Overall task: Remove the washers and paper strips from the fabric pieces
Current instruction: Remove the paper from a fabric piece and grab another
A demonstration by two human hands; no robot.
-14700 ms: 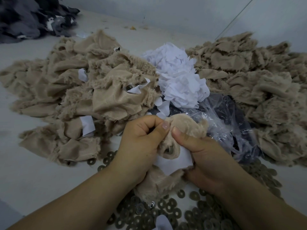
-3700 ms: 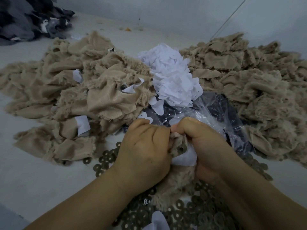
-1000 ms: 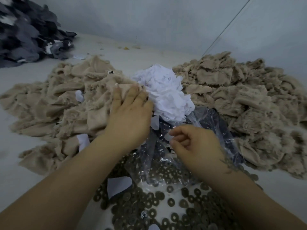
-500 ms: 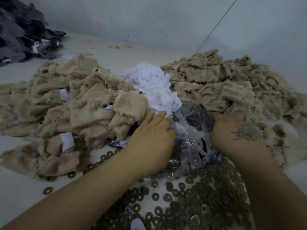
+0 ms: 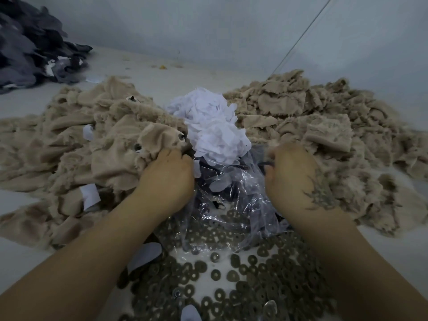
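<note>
Change: half a second ago the left hand (image 5: 168, 179) lay with straight fingers against the white heap of paper strips (image 5: 212, 126); now its fingers are curled into the edge of a beige plush fabric piece (image 5: 129, 154) on the left pile. The right hand (image 5: 293, 174) was flat on the right pile; now it is nearer the middle, beside the clear plastic bag (image 5: 234, 193).
Left hand: it grips the fabric piece at its lower right edge, knuckles up.
Right hand: its fingers are bent down at the edge of the bag and the right beige pile of fabric pieces (image 5: 324, 126); I cannot tell if it holds something.
Fabric piece: it lies on top of the left beige pile (image 5: 58, 147), just left of the paper heap, with two small dark round parts showing on it.
Washers: the dull grey metal washers (image 5: 231, 274) are spread on the pale bench (image 5: 18, 256) between and below both forearms; some lie under the bag.
Paper strips: the heap is between the two piles, just beyond both hands.
Other: a dark grey fabric pile (image 5: 30, 47) is at far left.
Writing: none can be read.
</note>
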